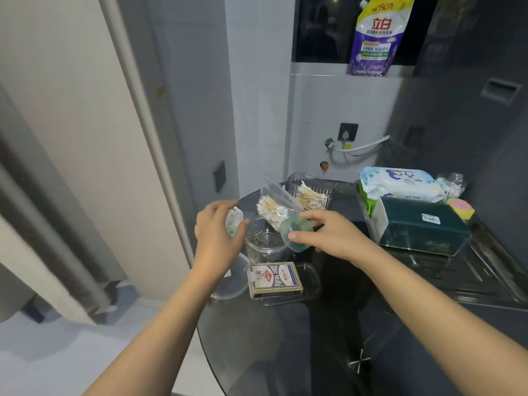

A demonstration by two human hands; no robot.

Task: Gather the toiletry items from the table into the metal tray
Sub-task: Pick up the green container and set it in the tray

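My left hand (217, 235) grips a small green-and-white packet (234, 220) just left of an open clear jar (264, 242) on the dark glass table (271, 338). My right hand (331, 234) holds a round pale-green lid (295, 231) tilted over the jar's right side. Behind the jar leans a clear bag of cotton swabs (275, 205), with a clear box of swabs (310, 192) beyond it. The metal tray (485, 281) lies at the right and carries a dark green tissue box (423, 227), a pack of wet wipes (397, 184) and a pink-and-yellow sponge (461, 208).
A box of playing cards (275, 278) lies in a clear oval dish (311, 284) at the front, beside a clear round lid (231, 281). A small clear jar (453, 184) stands at the tray's back. A detergent pouch (377, 35) sits on the window ledge. The table's rim drops off at the left.
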